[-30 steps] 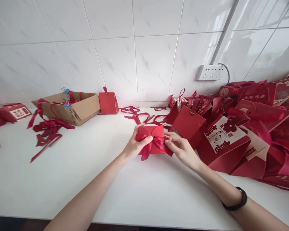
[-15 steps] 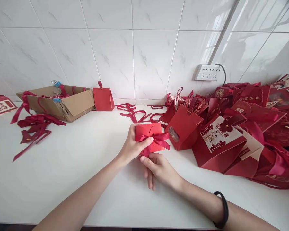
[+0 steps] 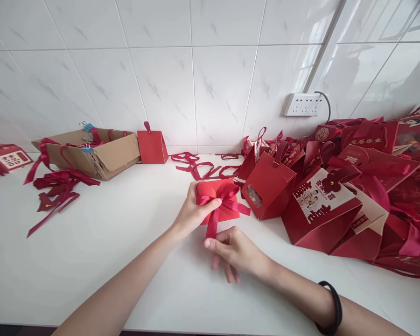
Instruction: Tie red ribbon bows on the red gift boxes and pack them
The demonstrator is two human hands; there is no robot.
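A small bright red gift box (image 3: pixel 227 214) sits in my left hand (image 3: pixel 192 206), whose thumb presses on the knot of its dark red ribbon bow (image 3: pixel 228 191). One ribbon tail hangs down over the box's near edge, and another sticks out to the right. Just below the box, my right hand (image 3: pixel 233 252) pinches the end of the hanging tail between thumb and forefinger. Its other fingers hang loose and slightly blurred. The box's underside and most of my left fingers are hidden.
A cardboard box (image 3: pixel 103 161) with ribbons stands at back left, beside a red handled box (image 3: pixel 151 147). Loose ribbons (image 3: pixel 203 169) lie near the wall. A red windowed box (image 3: pixel 269 186) and a heap of red boxes (image 3: pixel 367 186) fill the right. A socket strip (image 3: pixel 301 104) is on the wall.
My right hand has drawn the ribbon tail slightly down and stretched it. The bow's upper right loop looks fuller. My left hand keeps its grip, and the camera view has shifted a little.
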